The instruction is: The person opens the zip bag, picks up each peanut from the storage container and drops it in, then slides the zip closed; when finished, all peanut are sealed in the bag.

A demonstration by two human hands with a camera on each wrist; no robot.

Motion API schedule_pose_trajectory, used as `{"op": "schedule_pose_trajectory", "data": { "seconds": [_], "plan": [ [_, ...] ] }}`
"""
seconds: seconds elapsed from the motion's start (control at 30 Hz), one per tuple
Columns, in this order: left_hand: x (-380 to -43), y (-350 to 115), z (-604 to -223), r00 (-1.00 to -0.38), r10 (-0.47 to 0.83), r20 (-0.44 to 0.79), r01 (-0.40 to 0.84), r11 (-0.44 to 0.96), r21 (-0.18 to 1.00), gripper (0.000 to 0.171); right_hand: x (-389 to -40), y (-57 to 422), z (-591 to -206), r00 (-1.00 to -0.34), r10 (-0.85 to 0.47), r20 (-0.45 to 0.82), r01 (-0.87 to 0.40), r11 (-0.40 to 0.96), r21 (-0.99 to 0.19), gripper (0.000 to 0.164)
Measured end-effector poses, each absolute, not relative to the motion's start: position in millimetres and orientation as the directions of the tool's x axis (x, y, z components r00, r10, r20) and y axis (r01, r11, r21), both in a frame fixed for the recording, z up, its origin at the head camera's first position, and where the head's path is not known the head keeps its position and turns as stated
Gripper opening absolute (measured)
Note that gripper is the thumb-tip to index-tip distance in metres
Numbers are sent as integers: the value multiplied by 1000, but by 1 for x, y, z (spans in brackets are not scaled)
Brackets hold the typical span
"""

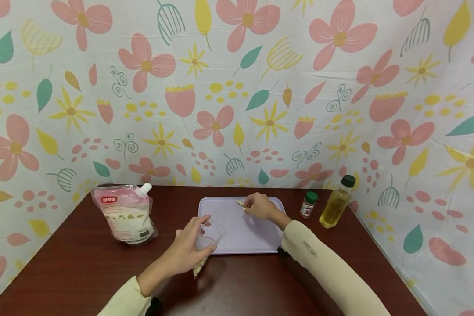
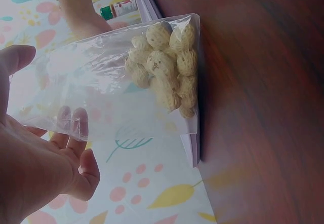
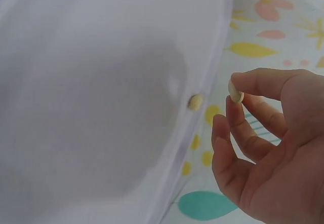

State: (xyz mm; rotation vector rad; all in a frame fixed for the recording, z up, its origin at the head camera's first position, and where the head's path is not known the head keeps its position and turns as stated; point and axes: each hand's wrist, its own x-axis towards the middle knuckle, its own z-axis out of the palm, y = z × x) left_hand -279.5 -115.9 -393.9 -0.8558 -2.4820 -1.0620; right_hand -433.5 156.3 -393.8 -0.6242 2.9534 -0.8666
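My left hand (image 1: 184,249) holds a clear plastic bag (image 2: 101,82) near its mouth, at the front left of a lilac tray (image 1: 226,217). Several unshelled peanuts (image 2: 164,72) are gathered in the bag's bottom end. Over the tray's back part, my right hand (image 1: 261,206) pinches a single peanut (image 3: 235,91) between thumb and index finger, its other fingers loosely bent. Another peanut (image 3: 195,102) lies on the tray close to its far rim, just beyond the right fingertips.
A spouted pouch (image 1: 127,215) of white contents stands on the dark wooden table (image 1: 237,285) at left. Right of the tray are a small green-capped jar (image 1: 307,206) and a bottle of yellow oil (image 1: 335,206). Behind hangs a flowered cloth (image 1: 229,96).
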Motion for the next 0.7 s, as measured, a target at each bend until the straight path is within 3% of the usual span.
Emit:
{"op": "schedule_pose_trajectory", "data": {
  "seconds": [0.7],
  "plan": [
    [-279,-115,-394,-781,390,488,622,560,547,73,-356,122,-339,-824,-492,280,-545,553,-630,5]
  ]
}}
